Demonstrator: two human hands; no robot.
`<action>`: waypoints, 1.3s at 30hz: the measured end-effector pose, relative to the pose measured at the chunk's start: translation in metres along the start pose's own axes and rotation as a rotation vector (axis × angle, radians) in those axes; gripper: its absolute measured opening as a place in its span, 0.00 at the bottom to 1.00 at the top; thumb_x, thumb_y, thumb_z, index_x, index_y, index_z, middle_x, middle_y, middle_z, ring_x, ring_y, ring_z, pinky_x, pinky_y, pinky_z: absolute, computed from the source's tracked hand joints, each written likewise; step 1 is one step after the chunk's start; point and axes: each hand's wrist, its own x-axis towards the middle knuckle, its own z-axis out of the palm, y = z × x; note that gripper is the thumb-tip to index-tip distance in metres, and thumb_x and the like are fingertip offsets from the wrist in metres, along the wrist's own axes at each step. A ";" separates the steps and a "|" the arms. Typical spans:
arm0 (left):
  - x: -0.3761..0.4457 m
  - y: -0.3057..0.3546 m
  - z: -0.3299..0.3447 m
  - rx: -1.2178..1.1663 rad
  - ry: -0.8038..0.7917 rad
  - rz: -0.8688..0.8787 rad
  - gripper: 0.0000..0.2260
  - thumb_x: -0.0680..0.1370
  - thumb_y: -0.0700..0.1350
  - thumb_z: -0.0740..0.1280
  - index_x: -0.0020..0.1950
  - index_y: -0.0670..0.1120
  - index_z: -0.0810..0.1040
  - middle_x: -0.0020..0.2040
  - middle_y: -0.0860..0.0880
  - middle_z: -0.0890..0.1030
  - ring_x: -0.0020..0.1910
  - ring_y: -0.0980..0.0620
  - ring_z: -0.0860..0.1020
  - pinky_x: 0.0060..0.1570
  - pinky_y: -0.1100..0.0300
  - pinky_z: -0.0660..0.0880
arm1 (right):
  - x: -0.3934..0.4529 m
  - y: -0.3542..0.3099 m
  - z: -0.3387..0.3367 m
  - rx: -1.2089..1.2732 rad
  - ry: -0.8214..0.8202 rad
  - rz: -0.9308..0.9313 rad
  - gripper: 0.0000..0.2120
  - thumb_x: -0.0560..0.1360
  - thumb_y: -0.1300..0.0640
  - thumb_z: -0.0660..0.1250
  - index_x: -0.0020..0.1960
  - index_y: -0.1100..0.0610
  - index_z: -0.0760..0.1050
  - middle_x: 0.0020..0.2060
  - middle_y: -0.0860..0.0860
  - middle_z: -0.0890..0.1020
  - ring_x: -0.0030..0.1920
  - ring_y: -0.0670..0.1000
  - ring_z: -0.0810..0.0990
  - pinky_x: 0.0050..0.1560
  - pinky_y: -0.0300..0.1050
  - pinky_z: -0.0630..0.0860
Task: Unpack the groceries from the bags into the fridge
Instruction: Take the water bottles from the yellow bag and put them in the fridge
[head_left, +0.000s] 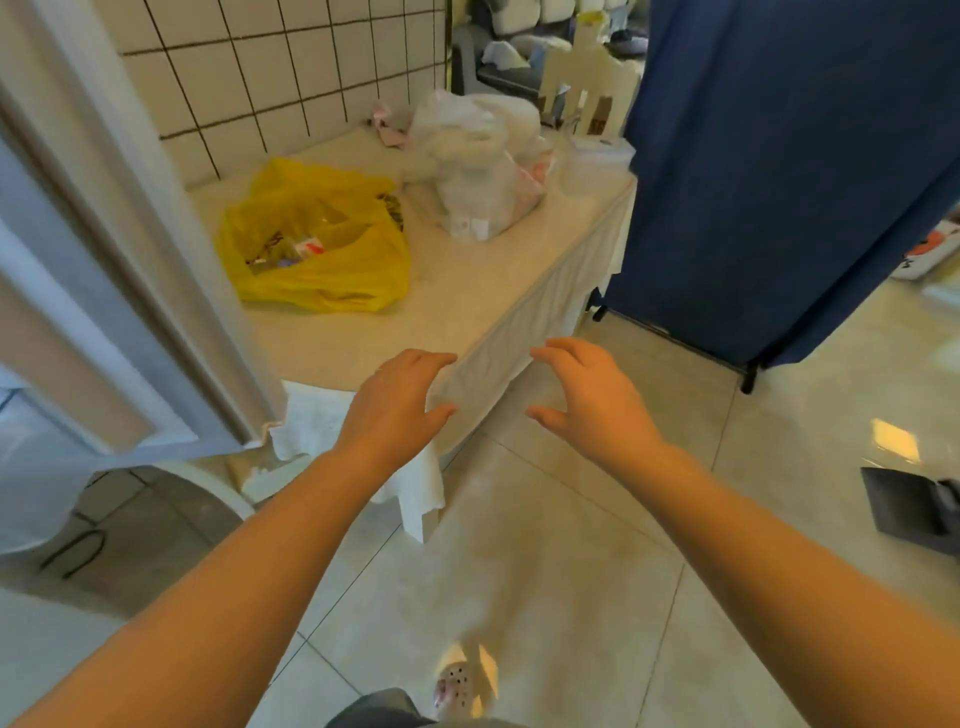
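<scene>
Left hand: the left hand (400, 400) is stretched forward over the near corner of the table, fingers loosely spread and a little bent, thumb apart from them; it holds nothing.
Right hand: the right hand (587, 397) is held out level with the left one, over the floor just off the table's edge, fingers relaxed and slightly curved, thumb pointing toward the other hand; it too holds nothing.
Gap: the two hands face each other with open space between them, touching neither each other nor any bag.
Table: a table (467, 291) covered with a pale cloth that hangs down its side stands against a tiled wall (270, 67).
Yellow bag: a yellow bag (317, 244) lies on the table near the wall, its mouth open and sagging; small packets show inside, too blurred to name.
White bag: a white bag (478, 161), partly see-through and bulging, sits farther back on the table, beside the yellow one and apart from it.
Distance to bags: both bags lie well beyond the hands.
Door: a pale panelled door (104, 270) fills the left side; I cannot tell what it belongs to.
Curtain: a dark blue curtain (789, 156) hangs at the right, past the table's end.
Floor: light tiles (571, 597) lie underfoot, with one shoe (457, 683) at the bottom edge.
</scene>
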 end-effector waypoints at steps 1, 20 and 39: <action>0.016 -0.002 0.001 0.013 0.002 -0.002 0.25 0.75 0.50 0.69 0.70 0.50 0.68 0.68 0.49 0.71 0.65 0.48 0.70 0.63 0.54 0.68 | 0.016 0.007 -0.001 0.007 0.001 -0.005 0.31 0.72 0.49 0.70 0.71 0.54 0.65 0.69 0.53 0.67 0.69 0.54 0.64 0.67 0.49 0.64; 0.211 -0.071 0.023 0.018 0.322 -0.626 0.23 0.75 0.49 0.69 0.69 0.52 0.69 0.66 0.50 0.73 0.65 0.50 0.70 0.61 0.59 0.66 | 0.366 0.083 0.048 0.156 -0.301 -0.608 0.29 0.72 0.49 0.70 0.70 0.50 0.66 0.70 0.51 0.66 0.70 0.52 0.63 0.67 0.46 0.63; 0.248 -0.219 -0.027 0.000 0.563 -0.926 0.23 0.75 0.47 0.69 0.69 0.47 0.69 0.66 0.47 0.73 0.65 0.47 0.70 0.62 0.57 0.65 | 0.532 -0.067 0.134 0.146 -0.426 -0.989 0.31 0.72 0.48 0.70 0.71 0.48 0.63 0.71 0.48 0.64 0.71 0.50 0.59 0.68 0.44 0.59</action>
